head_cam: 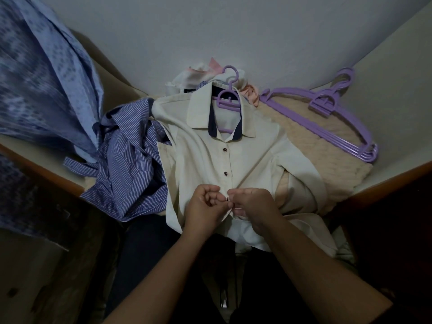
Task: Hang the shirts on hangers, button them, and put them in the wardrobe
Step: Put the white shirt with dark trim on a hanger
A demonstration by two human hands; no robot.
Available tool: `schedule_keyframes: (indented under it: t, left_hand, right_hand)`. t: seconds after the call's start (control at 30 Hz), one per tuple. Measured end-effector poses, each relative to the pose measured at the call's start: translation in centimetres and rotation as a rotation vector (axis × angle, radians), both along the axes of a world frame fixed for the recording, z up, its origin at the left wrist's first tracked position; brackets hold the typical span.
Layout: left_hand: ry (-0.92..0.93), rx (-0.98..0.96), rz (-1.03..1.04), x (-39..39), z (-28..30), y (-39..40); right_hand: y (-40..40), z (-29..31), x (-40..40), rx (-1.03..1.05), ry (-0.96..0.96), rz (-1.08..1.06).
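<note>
dim room — a plain pale wall (233,31) behind, a wood-edged ledge (385,181) under a beige quilted cover (304,136).

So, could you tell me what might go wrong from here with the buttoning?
Both hands, left and right, pinch the shirt at a button; a slipped grip could undo it. The hem hangs off the bed edge, so tugging may drag the shirt off its hanger.

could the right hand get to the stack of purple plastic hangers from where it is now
Probably yes, but not freely: the right hand is pinching the cream collared shirt at a button. The stack of purple plastic hangers lies uncovered on the beige surface to its right, nothing between.
</note>
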State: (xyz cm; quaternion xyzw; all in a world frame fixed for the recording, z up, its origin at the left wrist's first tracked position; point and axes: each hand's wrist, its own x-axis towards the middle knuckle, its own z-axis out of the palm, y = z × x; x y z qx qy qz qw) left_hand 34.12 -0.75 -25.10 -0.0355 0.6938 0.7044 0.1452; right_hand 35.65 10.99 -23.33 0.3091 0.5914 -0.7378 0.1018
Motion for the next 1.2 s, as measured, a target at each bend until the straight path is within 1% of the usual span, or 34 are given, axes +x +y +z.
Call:
schedule_keyframes:
  t: [0.07,0.13,0.27,0.33,0.43,0.5,0.6,0.67,0.77,0.87,0.93,1.0,1.13,1.2]
  left_hand:
    - [-0.008,0.030,0.005,-0.1,0.2,0.2]
    - [-0.069,0.087,0.022,-0.3,0.4,0.3]
    - [-0.340,0.306,0.015,-1.3,0.9,-0.1]
    - [-0.399,0.333,-0.010,-1.9,1.3,-0.4]
    - [-0.336,0.288,-0.018,-2.4,1.6,-0.4]
    - [-0.281,0.257,-0.019,-2.7,1.7,-0.2]
    - [-0.176,0.157,-0.053,-3.5,2.2,0.3]
    - [-0.115,0.139,-0.077,-4.5,2.8,0.8]
    - [-0.020,0.135,-0.095,-6.9,4.0,1.6]
    - [0.103,0.033,-0.120,-10.1,5.2,2.3]
    - [0.145,0.010,-0.111,-12.0,5.6,2.7]
    - [0.154,0.006,-0.089,-13.5,5.3,3.0]
    - [0.104,-0.015,-0.051,-14.5,3.4,3.6]
    - [0.063,0.004,-0.034,-13.8,2.6,3.9]
  right_hand:
    - [0.1,0.0,-0.1,-0.029,0.015,-0.030]
    - [0.3,0.1,-0.1,-0.002,0.044,-0.029]
    - [0.5,0.1,-0.1,0.027,0.119,0.023]
    - [0.7,0.1,-0.4,0.014,0.128,0.044]
    - [0.9,0.0,-0.8,-0.065,0.120,0.054]
    - [1.1,-0.1,-1.4,-0.157,0.104,0.051]
    - [1.9,0.4,-2.6,-0.297,0.114,0.083]
    - [2.5,1.3,-3.8,-0.324,0.125,0.099]
    - [3.5,2.8,-6.7,-0.252,0.166,0.067]
    - [4.9,4.7,-10.2,-0.129,0.247,0.020]
    - [5.8,5.8,-12.4,-0.082,0.300,0.002]
    - [6.5,6.4,-14.1,-0.043,0.315,0.021]
    - [6.9,5.5,-15.2,0.065,0.257,0.112]
    - [6.6,4.2,-14.4,0.040,0.257,0.129]
